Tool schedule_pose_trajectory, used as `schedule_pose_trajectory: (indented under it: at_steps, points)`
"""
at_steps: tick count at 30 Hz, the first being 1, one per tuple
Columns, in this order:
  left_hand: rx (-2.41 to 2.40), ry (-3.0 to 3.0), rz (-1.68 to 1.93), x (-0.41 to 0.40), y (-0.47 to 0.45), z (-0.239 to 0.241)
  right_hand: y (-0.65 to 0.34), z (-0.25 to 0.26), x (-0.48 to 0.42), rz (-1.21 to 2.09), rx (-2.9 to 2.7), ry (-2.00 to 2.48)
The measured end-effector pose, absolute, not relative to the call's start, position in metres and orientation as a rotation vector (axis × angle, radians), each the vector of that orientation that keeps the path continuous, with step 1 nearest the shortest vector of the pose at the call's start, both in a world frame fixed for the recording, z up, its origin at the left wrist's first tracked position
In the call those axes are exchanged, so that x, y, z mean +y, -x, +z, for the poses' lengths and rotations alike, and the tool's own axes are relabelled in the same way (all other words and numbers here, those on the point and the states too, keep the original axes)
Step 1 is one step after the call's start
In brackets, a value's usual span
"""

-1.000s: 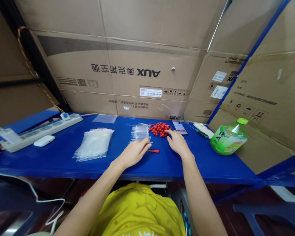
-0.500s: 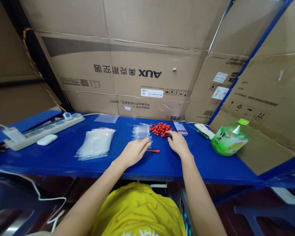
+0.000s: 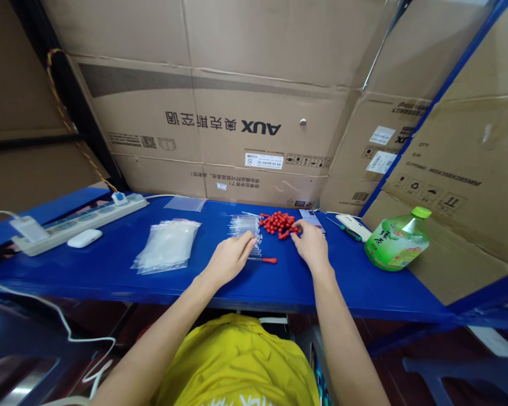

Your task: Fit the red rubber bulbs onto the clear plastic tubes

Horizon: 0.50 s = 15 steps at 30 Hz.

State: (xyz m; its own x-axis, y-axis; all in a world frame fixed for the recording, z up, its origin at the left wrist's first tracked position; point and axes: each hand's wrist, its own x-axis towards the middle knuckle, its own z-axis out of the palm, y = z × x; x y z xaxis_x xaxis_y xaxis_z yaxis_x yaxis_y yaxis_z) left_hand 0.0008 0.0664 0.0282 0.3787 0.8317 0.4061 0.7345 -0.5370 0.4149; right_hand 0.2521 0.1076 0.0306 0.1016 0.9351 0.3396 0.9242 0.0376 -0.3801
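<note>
My left hand (image 3: 232,256) rests over the near part of a row of thin clear glass tubes (image 3: 241,224), its fingers closed together; whatever is between them is hidden. At the right edge of a heap of red rubber bulbs (image 3: 275,221), my right hand (image 3: 312,245) pinches a red bulb (image 3: 295,230) between thumb and forefinger. One dropper (image 3: 270,260), a tube with a red bulb on its end, lies just in front of the row, the bulb pointing right.
Clear plastic bags (image 3: 169,245) are stacked on the left of the blue table (image 3: 220,287), near a power strip (image 3: 88,223) and white case (image 3: 84,238). Right of the heap are a phone (image 3: 311,217), a white-and-green tool (image 3: 353,226) and a green bottle (image 3: 398,239). Cardboard (image 3: 237,84) stands behind.
My left hand has shifted slightly up and left over the tubes. My right hand has drawn a little right at the heap's edge, and a few bulbs there have moved.
</note>
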Motion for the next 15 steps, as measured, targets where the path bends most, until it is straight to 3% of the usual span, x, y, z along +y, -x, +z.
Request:
schedule_pose_trajectory:
  at_steps: [15]
  points:
    - [1.418, -2.454, 0.895, 0.068, -0.001, 0.026, -0.251, 0.016, 0.118, 0.1, -1.824, 1.703]
